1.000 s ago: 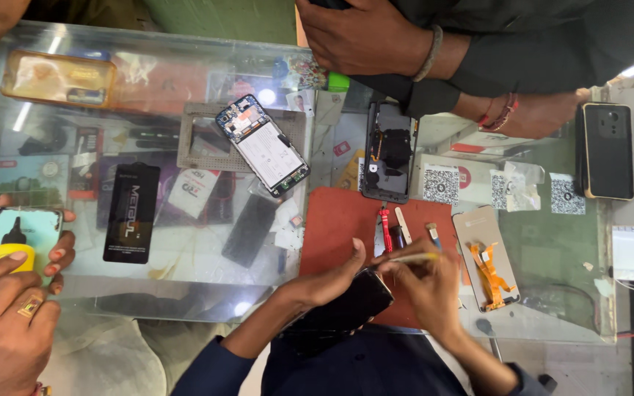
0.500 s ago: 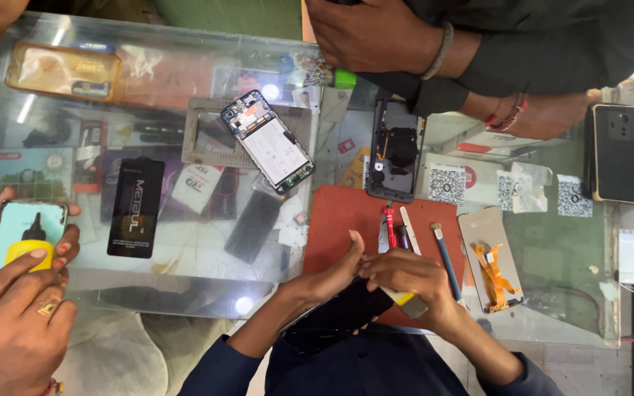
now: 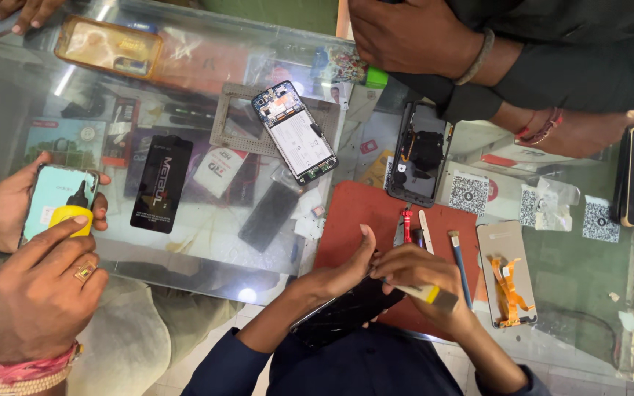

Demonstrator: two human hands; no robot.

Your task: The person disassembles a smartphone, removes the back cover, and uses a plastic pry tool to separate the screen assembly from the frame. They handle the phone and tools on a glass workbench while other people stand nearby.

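A black phone screen panel (image 3: 343,314) is tilting over the glass counter's (image 3: 207,242) near edge, a yellow-tipped tool (image 3: 427,295) lying across its upper end.

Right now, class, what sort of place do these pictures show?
Probably a phone repair shop. An opened phone lies bare on the glass counter, a loose screen panel with an orange ribbon cable lies beside the red mat, and the right hand holds a small tool to a dark phone.

An opened phone (image 3: 295,130) with its back off lies tilted on the glass table (image 3: 207,242), near a black screen-protector packet (image 3: 161,183). A blue-handled tool (image 3: 461,262) rests on the red mat (image 3: 361,213), beside a display panel with orange flex cable (image 3: 506,273).
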